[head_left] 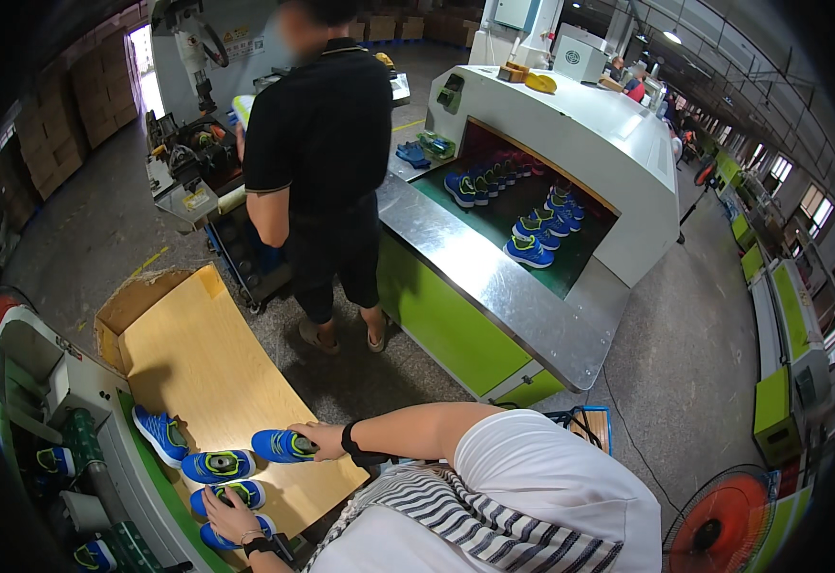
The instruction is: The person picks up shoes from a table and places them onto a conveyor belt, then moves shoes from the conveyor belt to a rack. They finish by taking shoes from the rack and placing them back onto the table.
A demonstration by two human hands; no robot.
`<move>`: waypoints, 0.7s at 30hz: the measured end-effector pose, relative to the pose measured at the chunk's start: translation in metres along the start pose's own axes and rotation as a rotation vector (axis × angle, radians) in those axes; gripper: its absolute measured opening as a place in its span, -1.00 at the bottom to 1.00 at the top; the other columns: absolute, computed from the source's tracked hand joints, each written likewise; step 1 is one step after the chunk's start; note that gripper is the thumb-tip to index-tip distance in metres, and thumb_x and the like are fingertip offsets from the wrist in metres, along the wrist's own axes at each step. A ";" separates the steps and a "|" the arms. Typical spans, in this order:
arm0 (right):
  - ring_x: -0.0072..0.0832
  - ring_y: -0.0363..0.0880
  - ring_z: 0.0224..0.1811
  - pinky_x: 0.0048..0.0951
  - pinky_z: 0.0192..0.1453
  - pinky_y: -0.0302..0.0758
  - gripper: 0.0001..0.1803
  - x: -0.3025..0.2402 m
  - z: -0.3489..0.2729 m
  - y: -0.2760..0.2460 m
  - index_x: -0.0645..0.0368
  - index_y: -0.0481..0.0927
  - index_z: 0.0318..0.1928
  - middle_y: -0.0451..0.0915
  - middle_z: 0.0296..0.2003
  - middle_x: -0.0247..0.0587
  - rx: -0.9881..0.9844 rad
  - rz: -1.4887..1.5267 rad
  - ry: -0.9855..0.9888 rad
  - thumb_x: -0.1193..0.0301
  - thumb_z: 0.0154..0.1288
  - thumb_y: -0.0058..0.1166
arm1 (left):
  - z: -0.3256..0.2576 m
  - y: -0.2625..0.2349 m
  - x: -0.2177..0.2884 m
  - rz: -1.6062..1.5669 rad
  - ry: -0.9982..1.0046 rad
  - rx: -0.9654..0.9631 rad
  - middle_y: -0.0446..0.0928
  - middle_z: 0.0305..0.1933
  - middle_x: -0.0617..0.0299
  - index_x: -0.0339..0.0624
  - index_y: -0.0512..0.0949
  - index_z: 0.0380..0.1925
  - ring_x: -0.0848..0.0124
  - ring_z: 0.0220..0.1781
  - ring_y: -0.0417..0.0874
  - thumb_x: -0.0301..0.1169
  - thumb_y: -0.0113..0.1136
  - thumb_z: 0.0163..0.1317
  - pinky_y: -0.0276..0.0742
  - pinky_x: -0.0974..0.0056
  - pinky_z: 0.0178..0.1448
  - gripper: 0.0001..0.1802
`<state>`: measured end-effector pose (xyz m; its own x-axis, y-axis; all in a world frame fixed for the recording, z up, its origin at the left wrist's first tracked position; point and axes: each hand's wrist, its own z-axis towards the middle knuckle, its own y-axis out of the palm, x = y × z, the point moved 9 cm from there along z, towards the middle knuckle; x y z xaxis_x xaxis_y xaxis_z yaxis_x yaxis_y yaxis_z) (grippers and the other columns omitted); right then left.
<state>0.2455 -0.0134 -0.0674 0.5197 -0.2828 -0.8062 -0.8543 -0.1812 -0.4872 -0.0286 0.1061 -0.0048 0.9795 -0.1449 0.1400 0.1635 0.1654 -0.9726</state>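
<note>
Several blue shoes with yellow-green insides lie on a curved wooden board (207, 363) in front of me. My right hand (320, 440), a black band on its wrist, grips the heel end of one blue shoe (279, 446) on the board. My left hand (224, 517), wearing a watch, lies low at the board's near edge, closed over another blue shoe (219, 539), with a third shoe (231, 494) just above its fingers. Two more shoes (217, 466) (159, 435) lie beside the green conveyor belt (155, 477) on my left.
A person in a black shirt (322, 134) stands beyond the board at a steel-topped green machine (475, 277) whose belt carries blue shoes (529, 250). A grey machine (45, 382) is at my left, a red fan (723, 520) lower right, cardboard boxes (64, 124) far left.
</note>
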 end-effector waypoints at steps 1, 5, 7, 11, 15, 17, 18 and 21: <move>0.09 0.28 0.32 -0.05 0.37 0.30 0.09 0.000 0.000 0.000 -0.11 -0.04 0.48 0.30 0.25 0.15 0.000 0.000 0.000 0.56 0.00 0.34 | 0.000 -0.001 0.001 -0.001 0.008 0.007 0.39 0.35 0.17 -0.02 0.39 0.27 0.12 0.28 0.46 0.00 -0.07 0.41 0.35 0.00 0.24 -0.46; 0.08 0.28 0.33 -0.05 0.38 0.30 0.08 -0.002 -0.001 0.000 -0.10 -0.04 0.48 0.30 0.26 0.14 -0.006 0.003 -0.001 0.56 0.01 0.34 | 0.001 0.001 -0.001 -0.006 0.028 0.027 0.40 0.34 0.16 -0.03 0.39 0.26 0.11 0.27 0.47 -0.01 -0.06 0.41 0.36 0.01 0.24 -0.46; 0.08 0.28 0.33 -0.06 0.39 0.29 0.08 -0.003 -0.001 -0.001 -0.09 -0.04 0.48 0.30 0.26 0.13 -0.010 -0.001 0.005 0.56 0.01 0.34 | 0.001 0.002 -0.001 -0.006 0.026 0.028 0.40 0.34 0.16 -0.03 0.39 0.26 0.11 0.26 0.47 -0.01 -0.06 0.41 0.36 0.01 0.24 -0.47; 0.06 0.28 0.33 -0.06 0.39 0.29 0.09 0.000 0.000 -0.001 -0.09 -0.04 0.48 0.30 0.26 0.13 -0.006 -0.013 0.008 0.56 0.01 0.34 | 0.000 -0.004 0.003 -0.012 0.012 0.014 0.40 0.34 0.15 -0.03 0.39 0.26 0.10 0.27 0.46 -0.01 -0.05 0.41 0.35 0.01 0.25 -0.47; 0.05 0.28 0.33 -0.08 0.40 0.29 0.08 0.000 0.001 0.001 -0.10 -0.04 0.47 0.30 0.26 0.12 -0.014 0.004 0.015 0.56 0.01 0.34 | 0.001 0.001 -0.001 -0.010 0.029 0.036 0.40 0.34 0.14 -0.03 0.39 0.26 0.10 0.27 0.46 -0.01 -0.06 0.41 0.35 0.00 0.25 -0.47; 0.05 0.28 0.33 -0.08 0.39 0.29 0.08 0.001 0.001 0.001 -0.10 -0.03 0.47 0.29 0.26 0.11 -0.016 0.007 0.013 0.56 0.01 0.34 | 0.000 0.000 -0.001 -0.016 0.024 0.028 0.39 0.34 0.15 -0.03 0.39 0.26 0.10 0.28 0.45 -0.01 -0.06 0.41 0.35 0.00 0.25 -0.46; 0.05 0.28 0.33 -0.08 0.39 0.29 0.07 0.001 0.001 0.001 -0.10 -0.03 0.47 0.29 0.26 0.11 -0.018 0.012 0.011 0.56 0.01 0.34 | 0.001 0.000 -0.001 -0.016 0.024 0.028 0.39 0.34 0.15 -0.03 0.39 0.26 0.10 0.28 0.45 -0.01 -0.06 0.41 0.35 0.00 0.25 -0.46; 0.05 0.28 0.33 -0.08 0.39 0.30 0.07 0.001 0.001 0.001 -0.10 -0.03 0.47 0.29 0.26 0.12 -0.009 -0.005 0.008 0.55 0.01 0.34 | 0.001 0.001 -0.002 -0.012 0.017 0.020 0.40 0.34 0.15 -0.03 0.39 0.27 0.11 0.28 0.45 -0.01 -0.06 0.41 0.35 0.01 0.25 -0.46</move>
<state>0.2450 -0.0126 -0.0694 0.5244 -0.2895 -0.8008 -0.8514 -0.1909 -0.4885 -0.0299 0.1072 -0.0057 0.9754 -0.1631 0.1481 0.1774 0.1829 -0.9670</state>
